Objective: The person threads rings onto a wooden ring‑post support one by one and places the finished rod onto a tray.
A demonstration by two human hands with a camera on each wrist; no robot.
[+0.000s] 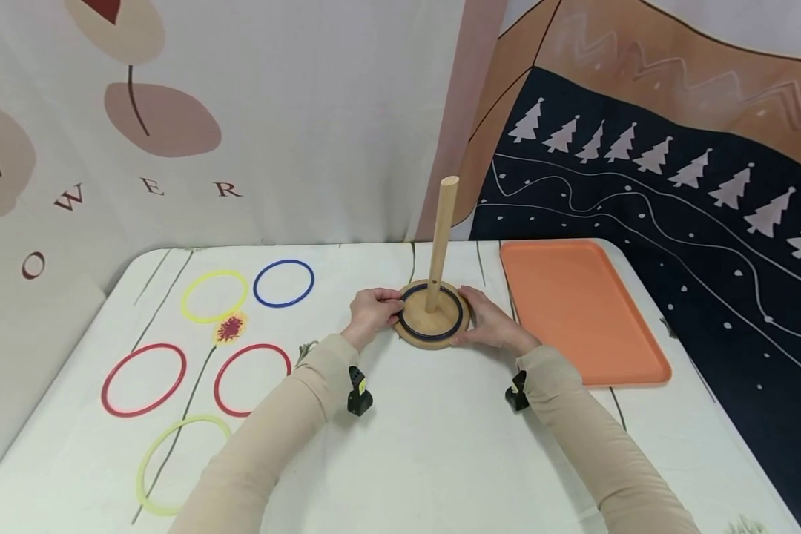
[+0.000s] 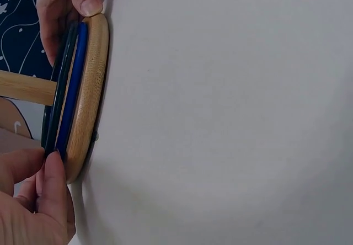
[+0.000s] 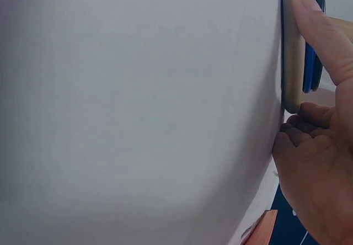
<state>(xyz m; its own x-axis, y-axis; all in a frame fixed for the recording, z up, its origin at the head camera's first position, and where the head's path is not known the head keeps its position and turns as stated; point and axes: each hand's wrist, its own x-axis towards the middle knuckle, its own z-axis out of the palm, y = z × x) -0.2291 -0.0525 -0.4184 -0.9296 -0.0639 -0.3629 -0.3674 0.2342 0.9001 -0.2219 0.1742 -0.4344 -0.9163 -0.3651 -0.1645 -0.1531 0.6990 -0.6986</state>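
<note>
A wooden peg (image 1: 443, 237) rises from a round wooden base (image 1: 440, 320), (image 2: 89, 101). A blue ring (image 2: 71, 93) and a dark green ring (image 2: 59, 90) lie around the peg, low against the base; from the head view they look like one dark band. At the base's left side, my left hand (image 1: 370, 315), (image 2: 38, 206) pinches the dark green ring's edge between thumb and fingers. My right hand (image 1: 495, 323), (image 3: 322, 151) grips the right side of the base, its thumb on the rim and its fingers curled beside it.
On the left of the table lie a yellow ring (image 1: 184, 302), a blue ring (image 1: 284, 305), two red rings (image 1: 105, 386), (image 1: 216, 382) and a pale yellow-green ring (image 1: 140, 475). An orange tray (image 1: 581, 311) lies at the right, beyond my right hand.
</note>
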